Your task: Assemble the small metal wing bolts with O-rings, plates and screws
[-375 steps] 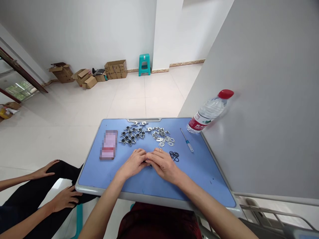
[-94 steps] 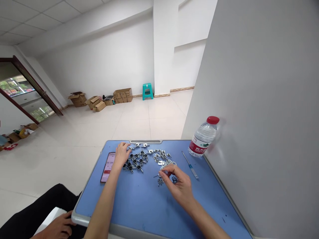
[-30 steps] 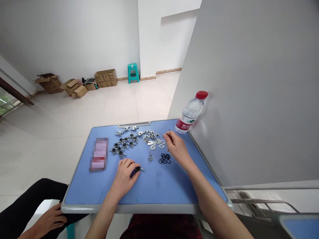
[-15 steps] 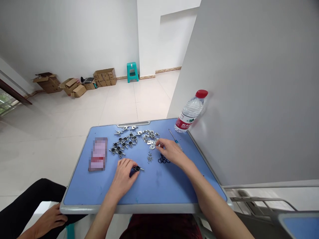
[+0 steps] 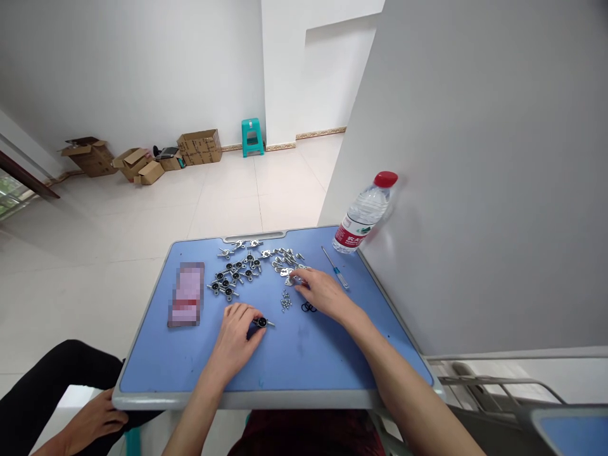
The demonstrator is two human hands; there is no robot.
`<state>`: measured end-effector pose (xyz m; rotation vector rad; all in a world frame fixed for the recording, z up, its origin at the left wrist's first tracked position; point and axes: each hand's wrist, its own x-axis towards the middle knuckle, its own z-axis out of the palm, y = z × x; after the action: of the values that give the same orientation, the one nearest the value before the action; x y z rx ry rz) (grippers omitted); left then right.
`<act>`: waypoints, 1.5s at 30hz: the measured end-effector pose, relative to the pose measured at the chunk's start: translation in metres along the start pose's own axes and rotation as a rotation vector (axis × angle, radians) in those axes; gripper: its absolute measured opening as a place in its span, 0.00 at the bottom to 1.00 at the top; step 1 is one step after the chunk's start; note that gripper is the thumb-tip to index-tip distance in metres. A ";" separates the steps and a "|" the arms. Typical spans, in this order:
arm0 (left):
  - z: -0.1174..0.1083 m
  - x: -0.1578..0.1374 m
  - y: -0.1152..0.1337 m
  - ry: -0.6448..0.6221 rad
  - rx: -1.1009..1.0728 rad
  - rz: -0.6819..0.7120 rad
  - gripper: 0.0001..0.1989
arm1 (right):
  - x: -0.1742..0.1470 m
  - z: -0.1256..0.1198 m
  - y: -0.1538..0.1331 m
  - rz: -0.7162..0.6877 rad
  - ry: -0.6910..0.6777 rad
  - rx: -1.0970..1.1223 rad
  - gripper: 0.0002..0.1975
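Observation:
My left hand (image 5: 234, 337) rests on the blue tabletop, its thumb and fingers closed around a small metal fitting (image 5: 262, 322) with a black round centre and a thin stem pointing right. My right hand (image 5: 323, 292) reaches over flat metal plates (image 5: 287, 280), thumb and index fingertips slightly apart at the nearest plate. Just below those fingertips lies a cluster of tiny screws or balls (image 5: 285, 302), too small to tell. Black rubber rings (image 5: 308, 307) are partly covered by the right hand. Several fittings with black centres (image 5: 236, 276) lie left of the plates.
Bare metal fittings (image 5: 254, 243) and small levers (image 5: 287, 256) lie toward the far edge. A screwdriver (image 5: 341, 277) and a water bottle (image 5: 363, 215) are at the right, by a grey partition (image 5: 475, 177). A phone (image 5: 187, 294) lies left. Another person's hand (image 5: 97, 418) is at the near-left corner.
My right hand has shifted slightly left over the plates, showing more of the screwdriver and covering more black rings. My left hand and its fitting stay in place.

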<state>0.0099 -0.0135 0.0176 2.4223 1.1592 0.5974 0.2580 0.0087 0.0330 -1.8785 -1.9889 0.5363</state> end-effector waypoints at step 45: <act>0.002 -0.001 -0.001 -0.015 -0.006 0.007 0.05 | 0.023 -0.004 0.007 0.195 0.164 -0.159 0.11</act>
<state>0.0099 -0.0140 0.0153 2.4226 1.1415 0.5838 0.2648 0.0325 0.0329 -2.1519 -1.8016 0.2695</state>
